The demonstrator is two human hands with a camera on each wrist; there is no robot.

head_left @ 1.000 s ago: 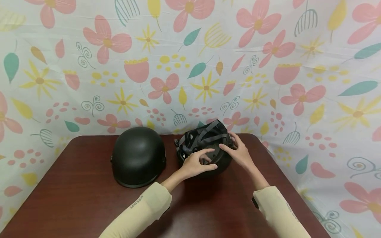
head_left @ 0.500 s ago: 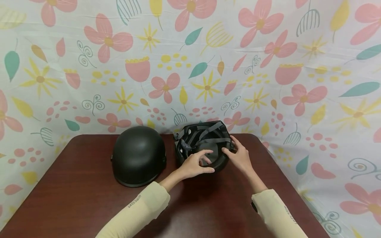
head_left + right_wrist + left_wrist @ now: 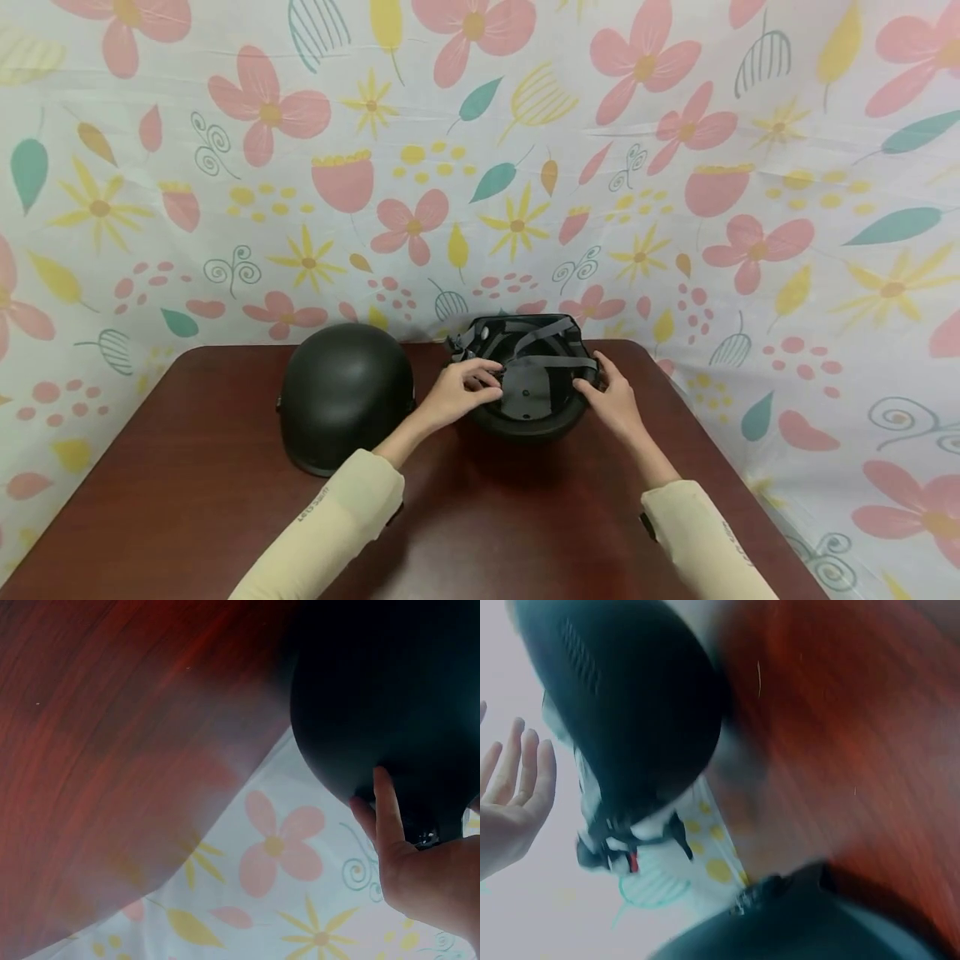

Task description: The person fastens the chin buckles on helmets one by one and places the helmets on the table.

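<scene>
An upturned black helmet [image 3: 528, 429] sits at the back of the table, its opening with grey straps [image 3: 551, 362] and padding showing. My right hand [image 3: 615, 404] grips its right rim, thumb inside; in the right wrist view, fingers of that hand [image 3: 427, 874] lie on the outer shell [image 3: 390, 697]. By the helmet's left rim is my left hand [image 3: 453, 396], thumb and index finger apart. The left wrist view has the left hand's fingers extended [image 3: 514, 799], with a visible gap to the shell [image 3: 630, 705].
A second black helmet [image 3: 345, 392], dome up, stands left of the upturned one, close to my left forearm. The brown table [image 3: 187, 500] ends at a flower-patterned cloth [image 3: 420, 83] behind and at the right.
The upturned helmet has turned and shifted slightly right, its opening more toward the head camera. My left hand has moved left from its front rim; my right hand keeps its hold.
</scene>
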